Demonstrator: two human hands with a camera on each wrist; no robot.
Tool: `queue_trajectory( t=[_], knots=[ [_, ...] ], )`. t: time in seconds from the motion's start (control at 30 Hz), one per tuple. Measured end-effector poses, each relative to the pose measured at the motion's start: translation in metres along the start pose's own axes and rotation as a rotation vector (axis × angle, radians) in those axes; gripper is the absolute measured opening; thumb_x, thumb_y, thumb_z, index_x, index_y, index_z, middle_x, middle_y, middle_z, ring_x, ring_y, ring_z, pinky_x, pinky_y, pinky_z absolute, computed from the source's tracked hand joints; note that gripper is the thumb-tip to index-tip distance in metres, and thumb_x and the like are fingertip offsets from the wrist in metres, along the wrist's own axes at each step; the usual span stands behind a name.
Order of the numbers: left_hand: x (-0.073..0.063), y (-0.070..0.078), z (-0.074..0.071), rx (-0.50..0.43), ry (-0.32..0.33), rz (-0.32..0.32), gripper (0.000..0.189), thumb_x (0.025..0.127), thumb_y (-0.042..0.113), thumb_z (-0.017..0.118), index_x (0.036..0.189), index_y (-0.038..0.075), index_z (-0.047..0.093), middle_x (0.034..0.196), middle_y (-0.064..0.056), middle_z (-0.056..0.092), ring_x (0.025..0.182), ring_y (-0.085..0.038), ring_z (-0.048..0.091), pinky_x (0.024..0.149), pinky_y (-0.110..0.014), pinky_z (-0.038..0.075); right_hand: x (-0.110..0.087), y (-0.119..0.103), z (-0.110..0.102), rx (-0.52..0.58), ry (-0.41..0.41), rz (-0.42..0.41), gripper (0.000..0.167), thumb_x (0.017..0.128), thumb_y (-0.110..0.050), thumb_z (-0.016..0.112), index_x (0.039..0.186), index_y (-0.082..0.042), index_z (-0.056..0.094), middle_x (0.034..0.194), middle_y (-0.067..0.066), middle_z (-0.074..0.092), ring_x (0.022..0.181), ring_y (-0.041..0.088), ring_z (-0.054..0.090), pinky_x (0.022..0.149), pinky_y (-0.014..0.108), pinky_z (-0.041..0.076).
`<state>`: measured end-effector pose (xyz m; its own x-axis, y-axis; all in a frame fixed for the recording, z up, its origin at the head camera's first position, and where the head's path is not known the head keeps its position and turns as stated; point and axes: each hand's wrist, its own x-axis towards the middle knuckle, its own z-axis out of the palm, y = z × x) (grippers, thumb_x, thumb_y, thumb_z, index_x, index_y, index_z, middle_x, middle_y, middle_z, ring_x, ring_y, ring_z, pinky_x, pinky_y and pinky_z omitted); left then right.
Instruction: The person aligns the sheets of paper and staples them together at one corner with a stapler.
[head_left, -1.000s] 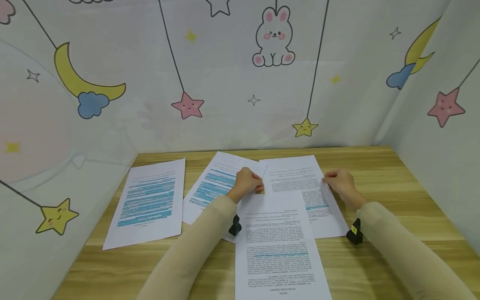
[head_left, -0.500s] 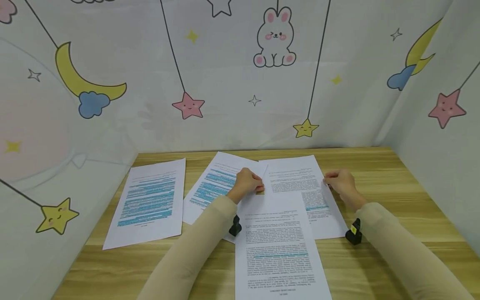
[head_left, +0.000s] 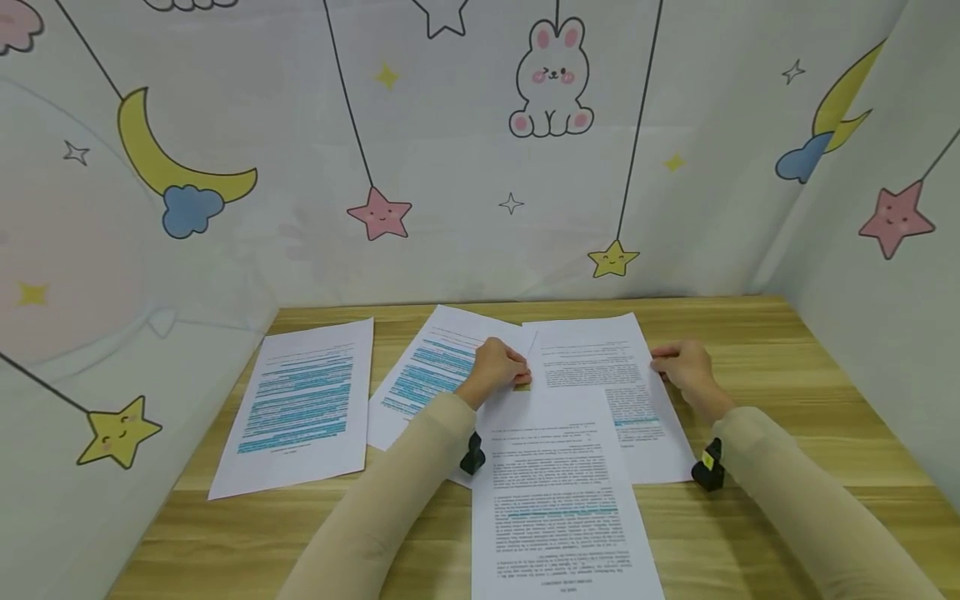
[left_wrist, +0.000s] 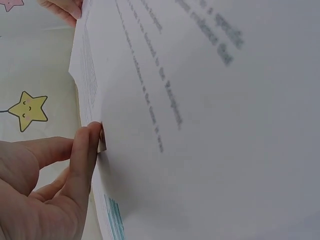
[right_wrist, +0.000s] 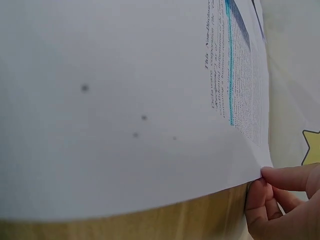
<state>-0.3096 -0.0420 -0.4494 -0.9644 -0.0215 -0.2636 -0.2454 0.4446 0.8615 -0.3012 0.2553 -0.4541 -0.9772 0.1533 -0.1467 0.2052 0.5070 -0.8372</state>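
Four printed sheets are in view on a wood-grain table point(head_left: 810, 392), and both hands are engaged with the rearmost of the overlapping group. The back sheet point(head_left: 588, 342) lies right of centre, toward the rear edge of the table. The left hand point(head_left: 497, 368) has thumb and fingertips drawn together in a pinch at its left edge, just above a small patch of exposed wood; whether the margin of the neighbouring slanted sheet point(head_left: 423, 371) is caught as well cannot be made out. The right hand point(head_left: 684, 368) pinches the right edge of the back sheet, thumb on top and fingers curled beneath, as the right wrist view confirms. The front sheet point(head_left: 558, 492) extends toward the person, overlaps the lower left part of the back sheet, and bears close dark text with one blue-highlighted line; its print is inverted as seen from the person's side. The slanted sheet, largely highlighted in blue, runs partly beneath the left forearm and the front sheet. The left-hand sheet point(head_left: 300, 408), also heavily highlighted, lies separate from the others. Both arms wear pale sleeves point(head_left: 408, 467), with a black device point(head_left: 708, 468) at each wrist. Behind the table hangs a white curtain point(head_left: 450, 150) printed with stars, moons and a rabbit.
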Motion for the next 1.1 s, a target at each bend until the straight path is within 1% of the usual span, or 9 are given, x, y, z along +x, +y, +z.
queue_trajectory(
  t=[0.13, 0.23, 0.43, 0.6, 0.77, 0.97, 1.1],
  knots=[
    [0.0, -0.002, 0.003, 0.003, 0.01, 0.036, 0.004, 0.088, -0.003, 0.073, 0.089, -0.007, 0.071, 0.075, -0.012, 0.067, 0.063, -0.018, 0.071, 0.057, -0.021, 0.059, 0.002, 0.003, -0.002, -0.01, 0.011, -0.013, 0.029, 0.093, 0.006, 0.061, 0.119, 0.018, 0.06, 0.111, 0.03, 0.062, 0.078, 0.019, 0.062, 0.06, 0.017, 0.055],
    [0.0, -0.002, 0.004, -0.006, 0.012, 0.063, 0.004, 0.088, -0.005, 0.072, 0.089, -0.008, 0.071, 0.076, -0.013, 0.066, 0.064, -0.02, 0.072, 0.057, -0.022, 0.059, 0.003, 0.004, -0.003, -0.021, 0.019, -0.006, 0.028, 0.093, 0.006, 0.061, 0.119, 0.017, 0.061, 0.111, 0.03, 0.063, 0.077, 0.02, 0.061, 0.059, 0.017, 0.054],
    [-0.002, -0.002, 0.005, -0.029, 0.024, 0.075, 0.003, 0.089, -0.006, 0.07, 0.089, -0.009, 0.071, 0.075, -0.014, 0.067, 0.064, -0.02, 0.072, 0.059, -0.022, 0.06, 0.003, 0.006, -0.004, -0.042, 0.012, -0.002, 0.025, 0.094, 0.007, 0.06, 0.118, 0.017, 0.06, 0.109, 0.029, 0.061, 0.079, 0.023, 0.058, 0.057, 0.017, 0.052],
    [-0.002, 0.0, 0.006, -0.064, 0.028, 0.061, 0.003, 0.089, -0.007, 0.07, 0.089, -0.01, 0.071, 0.076, -0.015, 0.069, 0.067, -0.021, 0.073, 0.06, -0.022, 0.06, 0.003, 0.007, -0.007, -0.054, -0.004, 0.003, 0.025, 0.095, 0.007, 0.059, 0.117, 0.017, 0.059, 0.111, 0.029, 0.06, 0.081, 0.024, 0.058, 0.058, 0.016, 0.052],
    [0.001, 0.0, 0.009, -0.098, 0.018, 0.047, 0.005, 0.089, -0.007, 0.07, 0.092, -0.01, 0.07, 0.078, -0.016, 0.069, 0.07, -0.022, 0.073, 0.062, -0.022, 0.06, 0.005, 0.011, -0.012, -0.043, -0.014, 0.012, 0.026, 0.095, 0.006, 0.059, 0.118, 0.017, 0.058, 0.112, 0.029, 0.06, 0.081, 0.023, 0.058, 0.059, 0.017, 0.053],
    [0.001, 0.003, 0.01, -0.14, 0.008, 0.019, 0.007, 0.09, -0.005, 0.07, 0.095, -0.011, 0.071, 0.078, -0.017, 0.07, 0.072, -0.022, 0.074, 0.066, -0.025, 0.061, 0.005, 0.013, -0.02, -0.009, -0.03, 0.016, 0.026, 0.094, 0.006, 0.061, 0.117, 0.018, 0.058, 0.108, 0.027, 0.061, 0.074, 0.016, 0.058, 0.059, 0.019, 0.055],
    [0.004, 0.003, 0.011, -0.148, 0.008, 0.003, 0.008, 0.09, -0.003, 0.07, 0.095, -0.01, 0.07, 0.078, -0.016, 0.071, 0.07, -0.021, 0.073, 0.066, -0.025, 0.061, 0.007, 0.014, -0.022, 0.02, -0.036, 0.017, 0.028, 0.095, 0.006, 0.061, 0.119, 0.018, 0.057, 0.108, 0.026, 0.062, 0.071, 0.012, 0.058, 0.059, 0.02, 0.056]
  ],
)
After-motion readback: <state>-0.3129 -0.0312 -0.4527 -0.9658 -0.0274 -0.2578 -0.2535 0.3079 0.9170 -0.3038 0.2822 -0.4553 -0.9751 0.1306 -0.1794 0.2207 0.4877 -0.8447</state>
